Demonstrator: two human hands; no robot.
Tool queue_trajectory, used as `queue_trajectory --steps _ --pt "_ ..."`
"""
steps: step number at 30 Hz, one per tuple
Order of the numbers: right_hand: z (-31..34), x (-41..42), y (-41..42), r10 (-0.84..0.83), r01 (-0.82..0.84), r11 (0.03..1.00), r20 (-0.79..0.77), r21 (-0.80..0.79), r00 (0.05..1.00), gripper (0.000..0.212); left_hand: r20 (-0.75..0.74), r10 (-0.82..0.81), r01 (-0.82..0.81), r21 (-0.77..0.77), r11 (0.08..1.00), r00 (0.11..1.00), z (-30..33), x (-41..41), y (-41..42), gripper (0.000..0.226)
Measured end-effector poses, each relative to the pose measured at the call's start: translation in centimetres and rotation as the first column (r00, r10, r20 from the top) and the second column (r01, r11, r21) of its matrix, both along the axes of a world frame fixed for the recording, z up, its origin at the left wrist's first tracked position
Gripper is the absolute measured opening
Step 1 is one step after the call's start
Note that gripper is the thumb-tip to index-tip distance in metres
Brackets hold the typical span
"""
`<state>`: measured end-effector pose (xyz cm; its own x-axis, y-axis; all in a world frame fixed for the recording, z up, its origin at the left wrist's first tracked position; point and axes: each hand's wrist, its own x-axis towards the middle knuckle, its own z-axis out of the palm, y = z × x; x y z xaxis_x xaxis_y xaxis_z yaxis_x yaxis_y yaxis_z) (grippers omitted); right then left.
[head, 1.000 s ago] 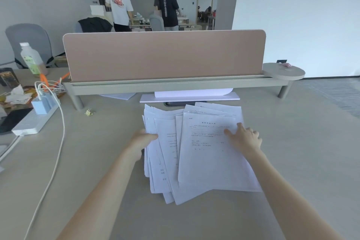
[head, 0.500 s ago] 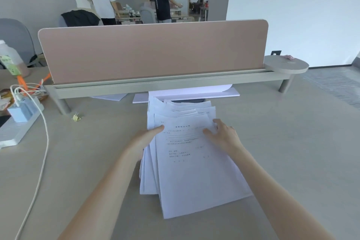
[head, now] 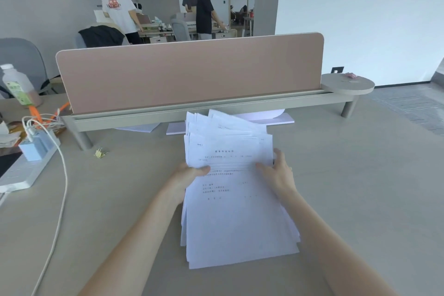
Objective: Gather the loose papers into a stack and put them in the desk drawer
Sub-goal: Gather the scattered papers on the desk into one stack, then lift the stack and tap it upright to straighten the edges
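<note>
No drawer visible anywhere in view. Print on the top sheet is too blurred to read; fingers under the papers (head: 235, 199) are hidden on both sides, and the far sheets fan out so the count can't be told. More white sheets (head: 230, 124) lie under the raised shelf (head: 192, 115), partly covered. Surface is a beige desk (head: 348, 199) with a pink divider panel (head: 189, 74) on the shelf; power strip (head: 26, 170) with a blue charger and white cable at left, bottle (head: 18, 87) cut off near the left edge, a small gold binder clip (head: 100, 153) near the shelf leg. Open office behind, three people standing at other desks. The papers sit mid-desk in a rough stack, edges not squared, near end toward the camera. Left hand (head: 187, 180) grips the left edge, thumb on top of the top sheet. Right hand (head: 278, 175) is at the right edge, thumb pressed on the page, fingers loosely spread along the side.
</note>
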<state>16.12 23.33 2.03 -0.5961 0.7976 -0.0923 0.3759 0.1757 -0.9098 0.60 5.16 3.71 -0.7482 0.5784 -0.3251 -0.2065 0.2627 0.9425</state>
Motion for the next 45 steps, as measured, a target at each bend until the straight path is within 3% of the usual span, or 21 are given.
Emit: queue_trajectory --steps 4,6,13,20,29,37,45 --pt "1.1 0.5 1.4 0.021 -0.119 0.912 -0.247 -0.393 0.969 0.056 -0.007 -0.041 0.041 0.148 0.988 0.999 1.5 0.5 -0.7 0.036" --pt "2.3 0.8 1.4 0.049 -0.217 0.866 -0.354 -0.451 0.934 0.043 -0.032 -0.031 0.037 0.209 0.977 0.999 2.3 0.6 -1.0 0.033" --pt "8.3 1.9 -1.1 0.148 -0.284 0.944 -0.559 -0.165 0.816 0.037 -0.198 0.049 0.033 0.391 0.920 0.979 8.2 1.9 -3.7 0.032" --pt "12.9 2.0 -2.7 0.096 -0.179 0.981 -0.618 -0.074 0.781 0.034 -0.314 0.146 0.028 0.489 0.872 0.938 12.0 2.7 -5.3 0.025" --pt "12.9 2.8 -3.6 0.196 -0.234 0.972 -0.643 0.027 0.740 0.050 -0.282 0.063 0.070 0.437 0.897 0.957 10.0 3.3 -5.3 0.040" --pt "14.5 2.5 -3.6 0.335 -0.299 0.940 -0.629 0.167 0.701 0.056 -0.273 0.062 0.079 0.475 0.876 0.960 10.9 2.9 -4.3 0.031" --pt "12.5 1.6 -2.3 0.284 -0.282 0.954 -0.615 0.104 0.735 0.050 -0.130 0.113 -0.027 0.531 0.847 0.985 9.7 3.1 -2.9 0.024"
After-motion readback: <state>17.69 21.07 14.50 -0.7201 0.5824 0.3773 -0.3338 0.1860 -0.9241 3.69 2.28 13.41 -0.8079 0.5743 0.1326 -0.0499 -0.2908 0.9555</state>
